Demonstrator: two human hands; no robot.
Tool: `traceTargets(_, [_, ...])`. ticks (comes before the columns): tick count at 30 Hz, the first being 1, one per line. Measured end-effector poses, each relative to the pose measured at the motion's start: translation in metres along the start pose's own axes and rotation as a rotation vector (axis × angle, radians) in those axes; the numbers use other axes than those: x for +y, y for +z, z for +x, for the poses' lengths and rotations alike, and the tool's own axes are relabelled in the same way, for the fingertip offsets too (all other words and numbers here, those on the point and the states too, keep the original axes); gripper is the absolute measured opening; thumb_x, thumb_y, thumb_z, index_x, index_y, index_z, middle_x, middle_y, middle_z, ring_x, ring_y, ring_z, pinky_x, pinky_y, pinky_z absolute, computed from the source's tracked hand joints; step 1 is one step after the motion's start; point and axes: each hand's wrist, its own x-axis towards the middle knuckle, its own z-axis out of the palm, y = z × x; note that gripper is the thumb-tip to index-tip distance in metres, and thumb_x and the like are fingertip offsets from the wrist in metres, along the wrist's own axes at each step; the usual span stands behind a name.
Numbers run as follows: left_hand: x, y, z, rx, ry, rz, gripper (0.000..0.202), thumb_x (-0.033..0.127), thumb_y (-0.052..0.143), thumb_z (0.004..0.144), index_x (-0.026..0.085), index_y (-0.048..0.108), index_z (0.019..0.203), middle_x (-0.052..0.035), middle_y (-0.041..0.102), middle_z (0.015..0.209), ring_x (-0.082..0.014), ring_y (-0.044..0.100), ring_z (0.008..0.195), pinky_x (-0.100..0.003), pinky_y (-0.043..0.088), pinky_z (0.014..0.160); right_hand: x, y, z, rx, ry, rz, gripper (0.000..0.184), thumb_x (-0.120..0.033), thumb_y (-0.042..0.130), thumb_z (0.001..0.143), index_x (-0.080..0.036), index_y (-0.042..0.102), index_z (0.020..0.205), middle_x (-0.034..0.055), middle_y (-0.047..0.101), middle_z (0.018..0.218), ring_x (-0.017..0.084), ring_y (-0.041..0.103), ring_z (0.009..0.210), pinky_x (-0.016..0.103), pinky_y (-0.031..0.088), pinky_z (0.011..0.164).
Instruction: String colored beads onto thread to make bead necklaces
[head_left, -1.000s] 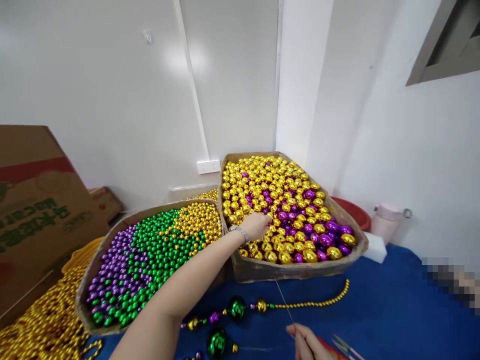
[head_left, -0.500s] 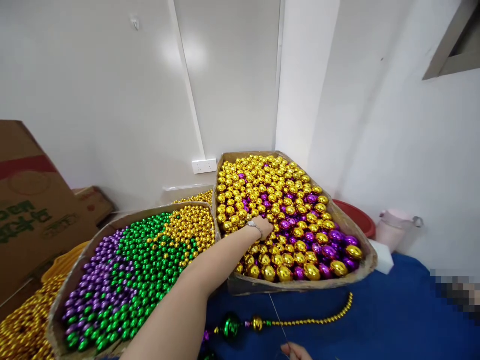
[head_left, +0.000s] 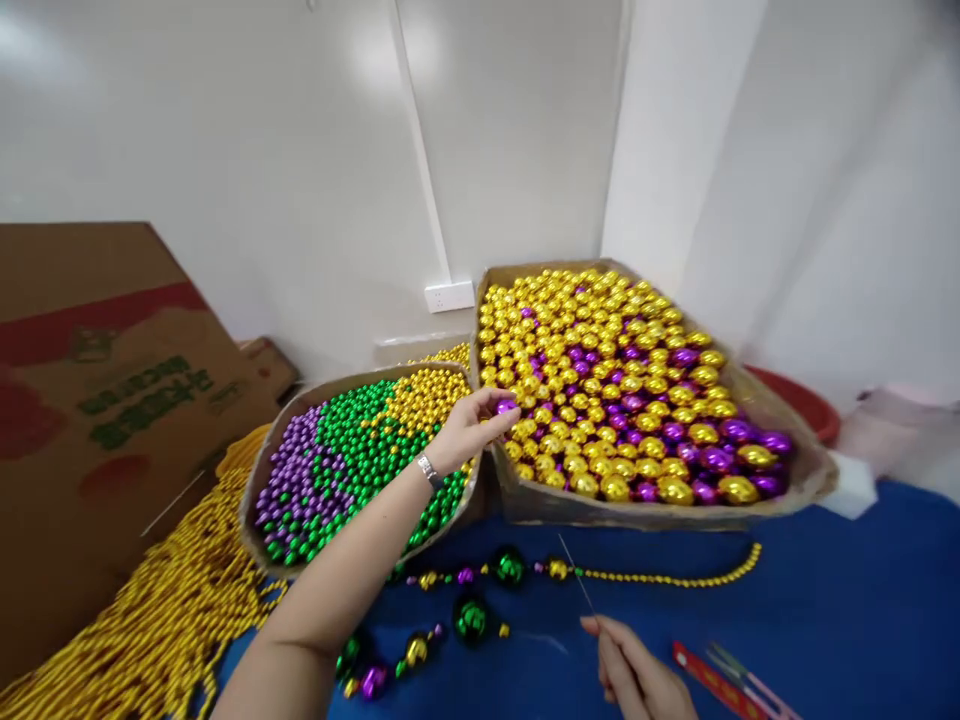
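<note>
"Purple one, is it, in your left hand [head_left: 469,430]?"

"Yes. Thumb and forefinger are pinched on a single purple bead [head_left: 507,406], just over the near-left corner of the big-bead box [head_left: 637,515], mid-frame. The other fingers curl loosely. At the bottom edge my right hand [head_left: 637,680] is closed on a thin needle [head_left: 585,595] that slants up and left towards the strand [head_left: 675,579]."

"How much is strung?"

"Only a start, I'd judge. It lies on the blue cloth [head_left: 862,620] below the box: a run of tiny gold beads on the right, then larger gold, green and purple ones going left and curling down to the lower middle. Both boxes are heaped full, so most of the threading looks undone."

"Room to move?"

"Tight on the left. The small-bead box [head_left: 330,386] butts against the big one, and my forearm lies across its near corner. Gold ropes [head_left: 172,620] pile up at lower left, under a carton [head_left: 97,400]. The big box's front wall stands between bead and needle, so any way down goes over that cardboard edge. Right of the needle the cloth is open, apart from a red tool [head_left: 712,678], too blurred to name, just beside my right hand."
</note>
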Motion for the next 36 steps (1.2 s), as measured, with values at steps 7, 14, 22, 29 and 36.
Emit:
traceTargets(7, [-0.053, -0.024, -0.093, 0.078, -0.072, 0.530, 0.037, 0.037, 0.060, 0.080, 0.015, 0.058, 0.110, -0.0078, 0.065, 0.104, -0.0201, 0.060, 0.094, -0.033, 0.047, 0.084, -0.009, 0.013, -0.007, -0.135, -0.132, -0.107, 0.031, -0.044, 0.046, 0.088, -0.023, 0.065, 0.100, 0.0015, 0.060, 0.063, 0.014, 0.059, 0.055, 0.022, 0.051, 0.054])
traceTargets(14, [-0.059, -0.029, -0.117, 0.149, 0.002, 0.618, 0.033, 0.030, 0.062, 0.079, 0.018, 0.058, 0.109, -0.0077, 0.065, 0.101, -0.0231, 0.057, 0.097, -0.038, 0.044, 0.087, -0.016, 0.026, -0.015, -0.206, -0.203, -0.198, 0.033, -0.041, 0.040, 0.091, -0.019, 0.062, 0.101, 0.0025, 0.063, 0.066, 0.015, 0.063, 0.058, 0.021, 0.053, 0.056])
traceTargets(22, [-0.027, -0.023, -0.147, 0.383, -0.217, -0.383, 0.029, 0.027, 0.069, 0.073, 0.017, 0.059, 0.098, -0.0069, 0.065, 0.100, -0.0153, 0.061, 0.087, -0.028, 0.050, 0.076, -0.020, 0.031, -0.024, -0.226, -0.295, -0.272, 0.031, -0.039, 0.039, 0.092, -0.021, 0.061, 0.103, 0.0049, 0.070, 0.084, 0.014, 0.066, 0.061, 0.021, 0.055, 0.058])
traceTargets(29, [-0.005, -0.060, -0.182, 0.476, -0.257, -0.614, 0.029, 0.027, 0.066, 0.077, 0.020, 0.061, 0.104, -0.0062, 0.063, 0.105, -0.0148, 0.062, 0.086, -0.026, 0.052, 0.072, -0.015, 0.037, -0.031, -0.240, -0.371, -0.320, 0.027, -0.036, 0.041, 0.092, -0.022, 0.060, 0.105, 0.0048, 0.071, 0.094, 0.013, 0.066, 0.062, 0.020, 0.054, 0.058])
traceTargets(36, [-0.016, -0.045, -0.251, 0.450, -0.496, -0.750, 0.031, 0.027, 0.067, 0.076, 0.016, 0.061, 0.104, -0.0090, 0.065, 0.103, -0.0182, 0.065, 0.083, -0.026, 0.053, 0.067, -0.016, 0.043, -0.034, -0.259, -0.433, -0.355, 0.025, -0.034, 0.041, 0.093, -0.022, 0.060, 0.103, 0.0035, 0.072, 0.088, 0.012, 0.067, 0.061, 0.017, 0.054, 0.056])
